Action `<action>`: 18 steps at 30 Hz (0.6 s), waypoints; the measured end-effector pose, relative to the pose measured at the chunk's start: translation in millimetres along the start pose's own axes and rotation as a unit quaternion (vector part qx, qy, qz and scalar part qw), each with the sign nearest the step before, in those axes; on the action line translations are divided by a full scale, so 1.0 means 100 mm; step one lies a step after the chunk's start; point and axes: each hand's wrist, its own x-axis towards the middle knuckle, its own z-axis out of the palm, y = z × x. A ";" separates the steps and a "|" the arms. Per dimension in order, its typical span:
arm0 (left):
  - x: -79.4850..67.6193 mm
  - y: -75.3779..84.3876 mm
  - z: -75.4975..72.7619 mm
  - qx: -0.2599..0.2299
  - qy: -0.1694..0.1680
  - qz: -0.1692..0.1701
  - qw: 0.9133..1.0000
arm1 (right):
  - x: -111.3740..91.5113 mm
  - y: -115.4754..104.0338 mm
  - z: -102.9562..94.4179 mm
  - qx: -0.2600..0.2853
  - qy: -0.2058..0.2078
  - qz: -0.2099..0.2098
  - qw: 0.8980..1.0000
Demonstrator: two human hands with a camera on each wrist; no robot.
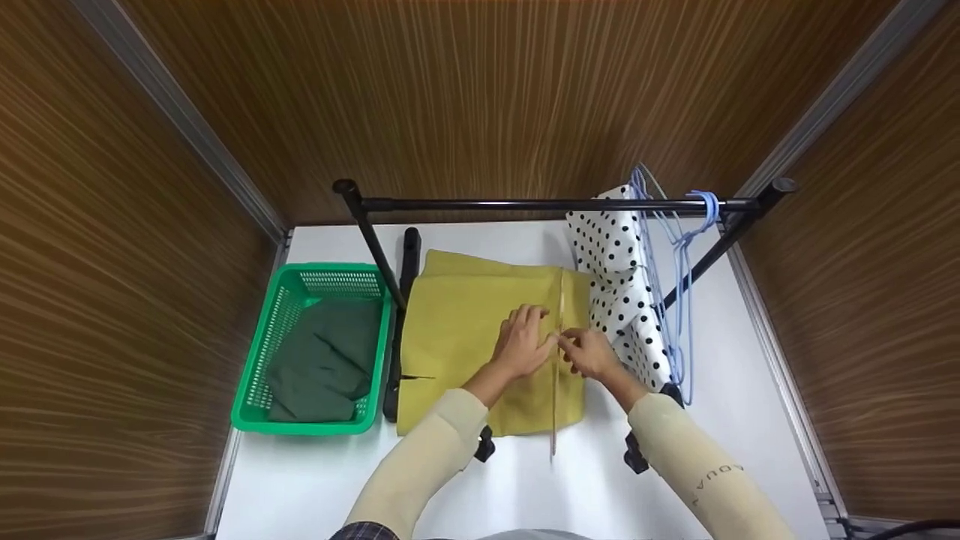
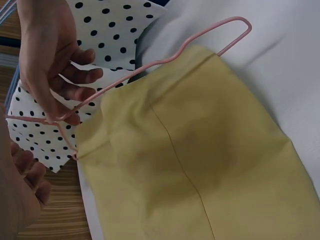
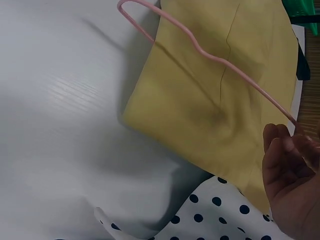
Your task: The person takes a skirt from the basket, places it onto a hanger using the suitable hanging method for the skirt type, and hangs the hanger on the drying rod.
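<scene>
The yellow garment lies spread on the white table beneath the rack's black rail, its edge next to the polka-dot cloth. The slim pink hanger lies across its right-hand part. The right hand pinches the hanger near the base of its hook; the left hand hovers over the cloth with its fingers loosely bent and its thumb close to that same spot (whether the thumb presses on the hanger, I cannot tell).

The garment looks soft, light and limp, so it probably creases and slides rather than breaks, and lifting from one corner would likely let it sag. The hanger seems light and fairly stiff, maybe a little springy and smooth. The neck below the hook looks like the surest hold, with the other hand supporting the fabric where it meets the lower bar
</scene>
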 end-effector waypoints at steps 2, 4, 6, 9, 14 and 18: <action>0.00 -0.01 0.01 -0.001 0.004 0.000 1.000 | -0.01 0.00 0.01 -0.016 0.000 -0.010 1.000; 0.00 -0.01 0.01 0.000 0.006 0.000 1.000 | -0.02 0.01 0.01 -0.037 0.008 -0.016 0.999; 0.02 -0.02 0.03 -0.001 0.008 0.002 1.000 | -0.03 0.05 0.03 -0.070 0.026 -0.016 0.997; 0.03 -0.02 0.05 -0.003 0.009 0.005 1.000 | -0.06 0.15 0.05 -0.107 0.059 0.011 0.992; 0.06 -0.04 0.13 0.030 0.003 -0.006 1.000 | -0.10 0.37 0.09 -0.114 0.045 0.082 0.989; 0.08 -0.05 0.20 0.073 -0.007 -0.027 0.997 | -0.11 0.53 0.16 -0.089 0.002 0.109 0.990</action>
